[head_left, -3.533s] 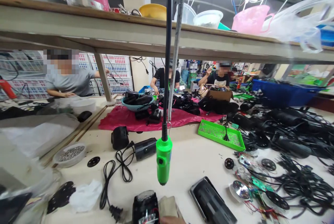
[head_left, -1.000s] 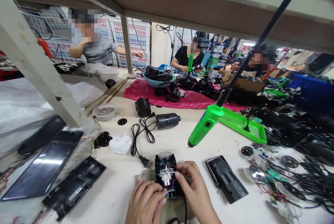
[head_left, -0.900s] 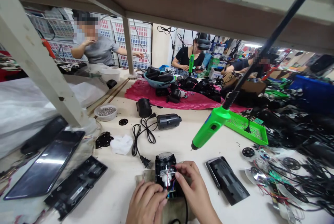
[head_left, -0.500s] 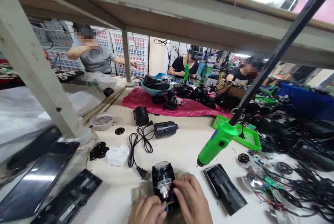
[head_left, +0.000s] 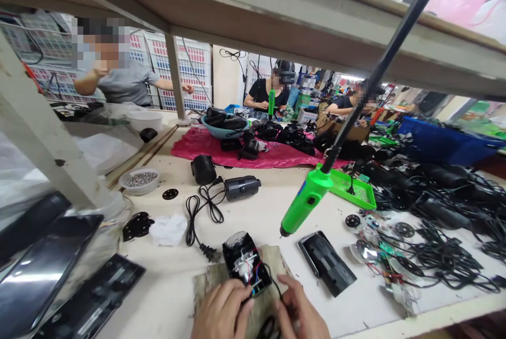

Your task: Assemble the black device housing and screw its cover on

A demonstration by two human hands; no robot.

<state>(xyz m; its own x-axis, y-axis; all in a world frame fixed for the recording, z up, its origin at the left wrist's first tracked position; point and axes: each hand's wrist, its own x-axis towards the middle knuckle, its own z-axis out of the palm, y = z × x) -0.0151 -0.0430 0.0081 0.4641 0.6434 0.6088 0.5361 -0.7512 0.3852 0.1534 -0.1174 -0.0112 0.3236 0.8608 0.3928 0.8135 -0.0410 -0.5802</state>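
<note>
The person's left hand [head_left: 223, 308] is curled narrow, holding the near end of the opened housing [head_left: 244, 261], which lies tilted on a cloth [head_left: 281, 261] on the worktop [head_left: 166, 289]. The right hand [head_left: 299, 308] has thumb and forefinger slightly parted at the cord [head_left: 272, 274]; whether it pinches it cannot be told. The green screwdriver [head_left: 303, 199] hangs beyond, near a loose shell [head_left: 327, 262].

Overhead shelf [head_left: 253, 17] (wood-edged); pale worktable [head_left: 263, 220]
</note>
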